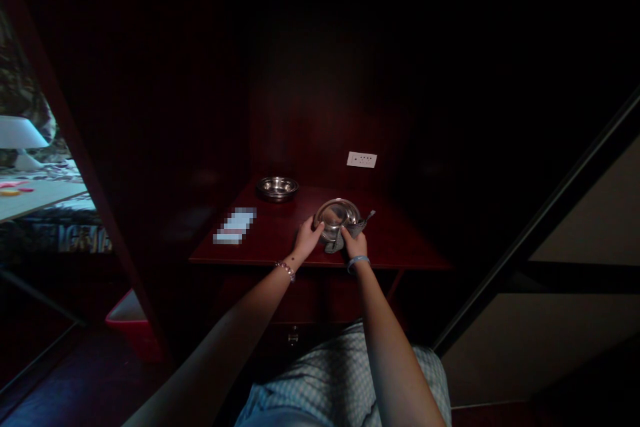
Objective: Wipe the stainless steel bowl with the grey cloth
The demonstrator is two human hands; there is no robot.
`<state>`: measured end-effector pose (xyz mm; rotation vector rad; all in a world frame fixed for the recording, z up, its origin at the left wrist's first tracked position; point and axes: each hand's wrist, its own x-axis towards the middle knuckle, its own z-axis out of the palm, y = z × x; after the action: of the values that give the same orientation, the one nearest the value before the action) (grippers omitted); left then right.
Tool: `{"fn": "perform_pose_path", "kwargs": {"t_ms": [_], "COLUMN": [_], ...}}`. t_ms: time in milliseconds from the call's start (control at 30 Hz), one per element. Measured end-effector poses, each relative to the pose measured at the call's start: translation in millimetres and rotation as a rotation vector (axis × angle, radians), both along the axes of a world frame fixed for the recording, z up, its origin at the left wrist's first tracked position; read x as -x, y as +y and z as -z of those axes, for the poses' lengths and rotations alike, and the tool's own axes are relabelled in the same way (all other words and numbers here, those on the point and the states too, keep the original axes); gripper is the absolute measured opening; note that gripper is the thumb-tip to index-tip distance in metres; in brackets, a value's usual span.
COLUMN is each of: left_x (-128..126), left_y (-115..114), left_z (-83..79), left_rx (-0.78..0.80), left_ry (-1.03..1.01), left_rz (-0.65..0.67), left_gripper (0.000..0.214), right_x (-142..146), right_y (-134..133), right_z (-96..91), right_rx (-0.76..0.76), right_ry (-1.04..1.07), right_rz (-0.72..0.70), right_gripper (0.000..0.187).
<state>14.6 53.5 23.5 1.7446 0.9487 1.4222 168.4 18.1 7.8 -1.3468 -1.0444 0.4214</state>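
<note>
A shiny metal bowl point(334, 215) is held tilted above the front of the dark red desk point(280, 243). My left hand point(309, 239) is closed on its left rim, thumb over the edge. At the lower right, my right hand point(355, 243) is closed on a grey cloth point(334, 243) that is pressed against the rim. Part of the cloth sticks out to the right past my fingers. Farther back on the left stands another metal bowl point(277, 188), perhaps stacked with more; the dim light hides how many.
A pixelated pale rectangle point(236, 225) lies on the desk's left side. A white power socket point(362, 159) is on the back panel. A red bin point(133, 323) stands on the floor at left, near a table with a white lamp point(23, 137). A drawer knob point(293, 335) sits below the desktop.
</note>
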Motion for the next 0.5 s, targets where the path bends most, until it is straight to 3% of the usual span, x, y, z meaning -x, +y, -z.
{"fn": "perform_pose_path", "kwargs": {"t_ms": [500], "left_x": [-2.1], "left_y": [4.0], "left_z": [3.6], "left_rx": [0.056], "left_ry": [-0.046], "left_rz": [0.015], "left_gripper": [0.026], "right_x": [-0.5], "right_y": [2.3], "right_z": [3.7], "right_rx": [0.006], "right_ry": [0.018], "right_rz": [-0.010], "right_gripper": [0.038]}}
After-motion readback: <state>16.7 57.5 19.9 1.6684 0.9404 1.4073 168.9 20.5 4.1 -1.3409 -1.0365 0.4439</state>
